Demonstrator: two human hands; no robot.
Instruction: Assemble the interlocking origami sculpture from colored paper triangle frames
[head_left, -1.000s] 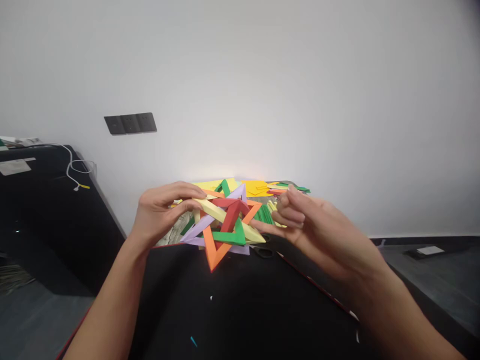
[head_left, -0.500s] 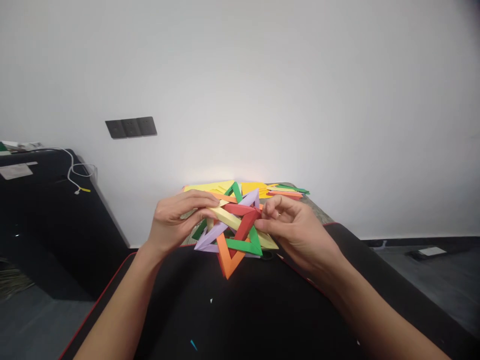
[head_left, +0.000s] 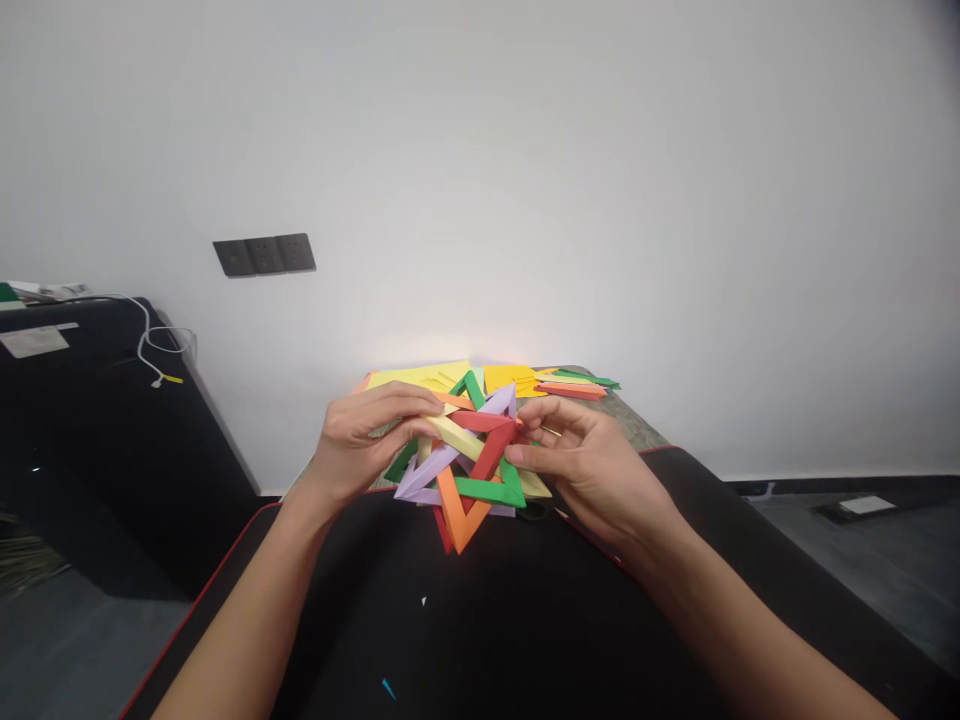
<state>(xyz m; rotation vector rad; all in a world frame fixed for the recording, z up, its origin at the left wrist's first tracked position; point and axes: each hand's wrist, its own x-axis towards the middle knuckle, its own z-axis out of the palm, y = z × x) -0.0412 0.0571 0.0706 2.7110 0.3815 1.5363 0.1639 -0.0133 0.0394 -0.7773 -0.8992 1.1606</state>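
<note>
A star-shaped origami model (head_left: 491,450) of interlocked folded paper strips in red, green, orange, lilac and pale yellow is held up above the black mat. My left hand (head_left: 360,440) pinches its upper left side, thumb and fingers on a pale yellow strip. On the opposite side my right hand (head_left: 581,450) has its thumb against the model beside the red corner, its other fingers curled near that point. Part of the model's right side is hidden behind the right hand. An orange point hangs lowest, with a red one behind it.
Behind the model lie yellow paper sheets (head_left: 420,374) and a pile of coloured paper strips (head_left: 577,385) against the wall. A blue paper scrap (head_left: 388,689) and a tiny white scrap rest on the black mat (head_left: 480,630). At left stands a black cabinet (head_left: 97,430) with a white cable.
My left hand and the model have shifted slightly right. My right hand's fingers have moved in a little closer around the red corner.
</note>
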